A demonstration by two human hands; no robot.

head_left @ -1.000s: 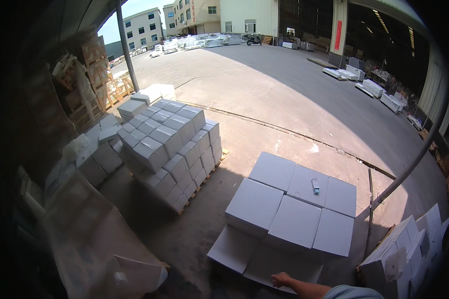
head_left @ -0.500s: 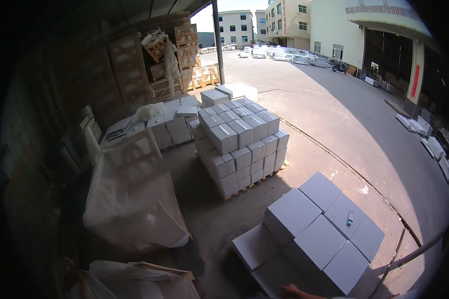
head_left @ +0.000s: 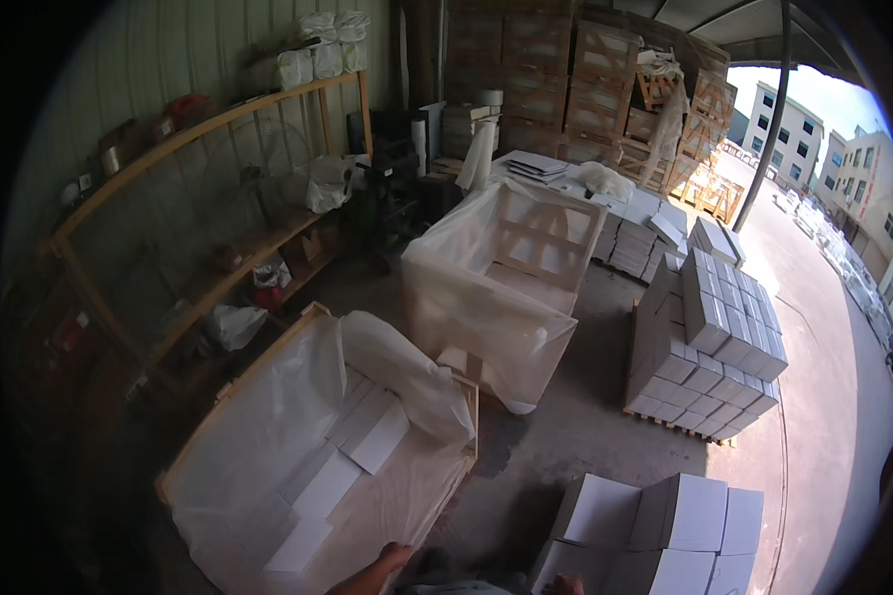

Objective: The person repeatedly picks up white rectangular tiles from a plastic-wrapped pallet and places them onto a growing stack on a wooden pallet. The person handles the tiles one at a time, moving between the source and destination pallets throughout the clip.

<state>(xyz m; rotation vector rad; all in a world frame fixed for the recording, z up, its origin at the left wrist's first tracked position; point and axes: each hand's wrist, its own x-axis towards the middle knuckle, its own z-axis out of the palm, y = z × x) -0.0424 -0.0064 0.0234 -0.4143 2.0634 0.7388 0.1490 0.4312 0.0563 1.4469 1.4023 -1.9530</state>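
Note:
My left hand (head_left: 395,555) is low in the picture, beside the near rim of a wooden crate (head_left: 471,416) lined with translucent plastic film. Its fingers look dark and small, and nothing shows in them. Several white cartons (head_left: 325,482) lie flat inside that crate, along its far side. At the lower edge, my right hand (head_left: 564,586) is partly cut off, next to a stack of white cartons (head_left: 693,514). Its fingers are mostly hidden.
A second film-lined crate (head_left: 491,297) stands beyond the first. Farther right, a pallet (head_left: 675,426) carries stacked white cartons (head_left: 709,342). A wooden shelf (head_left: 203,288) lines the left wall. Wooden crates (head_left: 536,69) are piled at the back, near a post (head_left: 769,119).
My view has swung left, bringing the near crate and the shelf into sight. My left hand has come into view; the near carton stack now sits at the lower edge.

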